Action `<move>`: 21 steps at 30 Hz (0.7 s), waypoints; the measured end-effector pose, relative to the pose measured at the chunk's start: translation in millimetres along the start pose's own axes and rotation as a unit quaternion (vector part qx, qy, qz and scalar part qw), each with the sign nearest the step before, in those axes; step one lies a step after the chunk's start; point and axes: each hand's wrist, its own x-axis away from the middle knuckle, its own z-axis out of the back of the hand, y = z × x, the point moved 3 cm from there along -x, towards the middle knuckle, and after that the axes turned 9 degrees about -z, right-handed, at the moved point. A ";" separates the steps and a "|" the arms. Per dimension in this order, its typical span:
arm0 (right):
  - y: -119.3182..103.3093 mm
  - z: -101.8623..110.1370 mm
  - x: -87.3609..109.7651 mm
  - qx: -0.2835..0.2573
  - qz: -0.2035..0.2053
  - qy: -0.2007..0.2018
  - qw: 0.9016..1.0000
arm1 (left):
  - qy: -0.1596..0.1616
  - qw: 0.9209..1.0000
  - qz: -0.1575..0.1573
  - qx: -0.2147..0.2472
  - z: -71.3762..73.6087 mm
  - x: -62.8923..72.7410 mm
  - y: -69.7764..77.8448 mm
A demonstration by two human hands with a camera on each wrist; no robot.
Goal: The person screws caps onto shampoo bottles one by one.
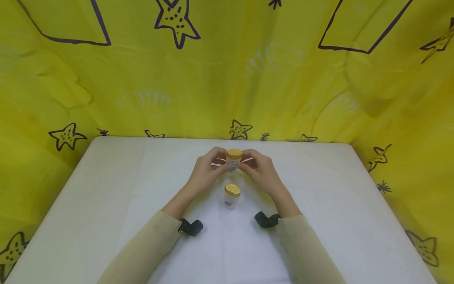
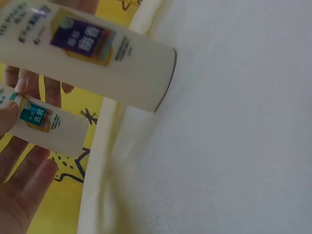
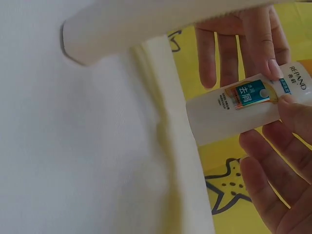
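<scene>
A white shampoo bottle [image 1: 233, 161] with a yellow cap and a teal label is pinched from both sides by my two hands. In the left wrist view this bottle [image 2: 53, 127] hangs off the tabletop, its base against the yellow backdrop. My left hand [image 1: 205, 169] has its thumb on the label side. My right hand [image 1: 260, 169] mirrors it, thumb on the front, with lower fingers spread. Nearer stands a second white bottle [image 1: 231, 197], yellow-capped, with a purple label that shows on the bottle [image 2: 92, 41] in the left wrist view. Neither hand touches it.
A white cloth covers the table [image 1: 106, 205]. Behind it hangs a yellow curtain [image 1: 213, 79] with drawn starfish. Dark wrist cameras sit at both cuffs, the left camera [image 1: 192, 227] and the right camera [image 1: 266, 219], on either side of the near bottle.
</scene>
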 end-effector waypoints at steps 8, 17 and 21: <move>15.7 -3.4 -13.2 0.002 -0.042 0.001 0.999 | -0.004 1.000 0.016 -0.010 -3.5 -11.1 -15.0; 26.6 -9.6 -16.0 0.000 -0.086 -0.006 0.996 | -0.017 0.998 0.057 0.002 -6.2 -10.5 -29.3; 30.2 -6.6 -10.0 0.012 -0.092 0.001 0.996 | -0.028 0.997 0.068 -0.003 -0.8 -4.5 -31.5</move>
